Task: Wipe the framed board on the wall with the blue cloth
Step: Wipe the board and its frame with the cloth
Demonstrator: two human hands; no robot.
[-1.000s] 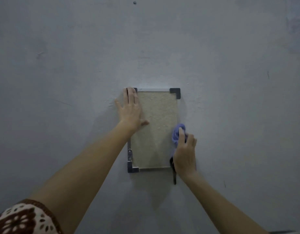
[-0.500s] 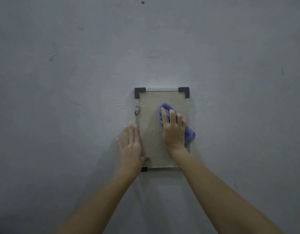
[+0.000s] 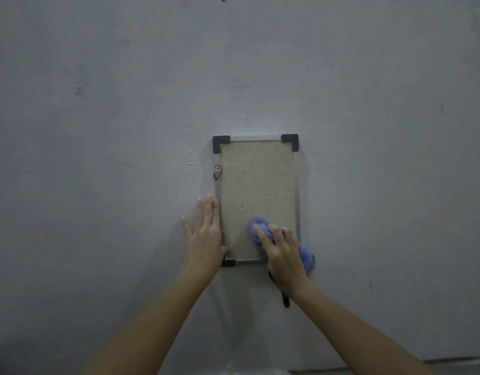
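The grey wall [image 3: 98, 131] fills the frame. At its centre hangs the framed board [image 3: 256, 190], a tall tan panel in a thin metal frame with black corner pieces.

The left hand [image 3: 205, 236] lies flat at the board's lower left, fingers straight and together, pointing up. The palm is on the wall and the thumb side touches the frame's left rail, so it looks to be bracing the board.

The right hand [image 3: 284, 255] covers the board's lower right corner. Its fingers are slightly spread and nearly straight, pressing the bunched blue cloth [image 3: 307, 257] against the panel. The thumb is hidden, so whether it hooks the cloth cannot be told. The cloth shows above the fingertips and bulges past the frame's right rail.

Half a second ago the cloth was on the upper middle of the panel, so this was a downward stroke. The left hand has stayed where it was. Wiping seems well under way, though the top band and left strip may still need passes.

A black strap [image 3: 284, 299] hangs below the right wrist. A small metal hanger [image 3: 217, 171] sits on the left rail.
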